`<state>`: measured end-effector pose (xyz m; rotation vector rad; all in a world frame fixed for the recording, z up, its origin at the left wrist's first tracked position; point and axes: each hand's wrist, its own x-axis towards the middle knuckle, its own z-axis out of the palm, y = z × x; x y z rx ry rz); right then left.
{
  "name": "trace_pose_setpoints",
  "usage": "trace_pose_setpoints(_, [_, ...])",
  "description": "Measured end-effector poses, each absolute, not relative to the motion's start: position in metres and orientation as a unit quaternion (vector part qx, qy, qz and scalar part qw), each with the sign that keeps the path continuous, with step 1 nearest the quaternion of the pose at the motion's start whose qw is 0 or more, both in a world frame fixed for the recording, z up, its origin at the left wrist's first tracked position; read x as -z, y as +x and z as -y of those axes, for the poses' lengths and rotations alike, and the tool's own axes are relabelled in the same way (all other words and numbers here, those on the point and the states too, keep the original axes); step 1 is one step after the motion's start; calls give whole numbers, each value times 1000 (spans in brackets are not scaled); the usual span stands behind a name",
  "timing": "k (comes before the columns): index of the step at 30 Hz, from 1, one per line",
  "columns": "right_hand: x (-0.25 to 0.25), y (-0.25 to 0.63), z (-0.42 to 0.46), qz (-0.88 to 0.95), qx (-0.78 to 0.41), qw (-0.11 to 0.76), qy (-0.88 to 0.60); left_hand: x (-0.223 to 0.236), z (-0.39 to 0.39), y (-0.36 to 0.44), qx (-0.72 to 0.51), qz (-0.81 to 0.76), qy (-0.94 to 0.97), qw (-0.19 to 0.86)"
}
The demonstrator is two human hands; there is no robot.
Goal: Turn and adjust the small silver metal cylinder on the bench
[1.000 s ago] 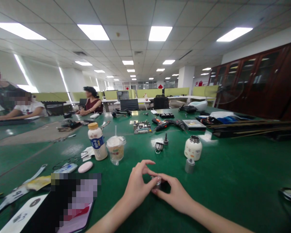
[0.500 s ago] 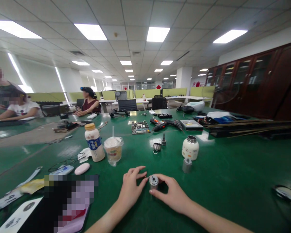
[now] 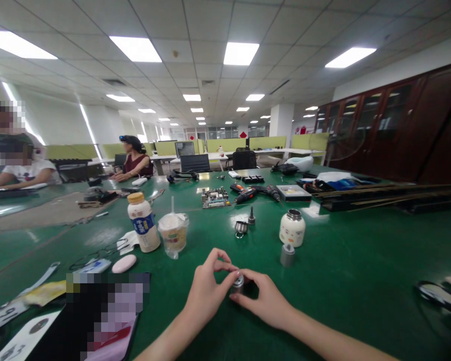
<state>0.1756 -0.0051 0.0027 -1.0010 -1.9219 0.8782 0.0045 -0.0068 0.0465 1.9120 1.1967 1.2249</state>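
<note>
Silvery metal cylinder (image 3: 238,285) — between left fingers (image 3: 229,281) and right fingers (image 3: 244,299).

cyl. (image 3: 238,286) part hid. (by L fingers (image 3: 226,284)) | card (image 3: 25,335) cut, btm. edge

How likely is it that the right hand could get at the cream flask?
Probably yes: the table between right hand and cream flask looks open, though a grey cylinder stands before the flask.
</note>
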Motion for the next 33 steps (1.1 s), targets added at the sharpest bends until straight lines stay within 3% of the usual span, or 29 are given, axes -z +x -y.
trace_pose_setpoints(33, [-2,176,5,758,-339,399,-388,-39,7,5,-439,-444,738,255])
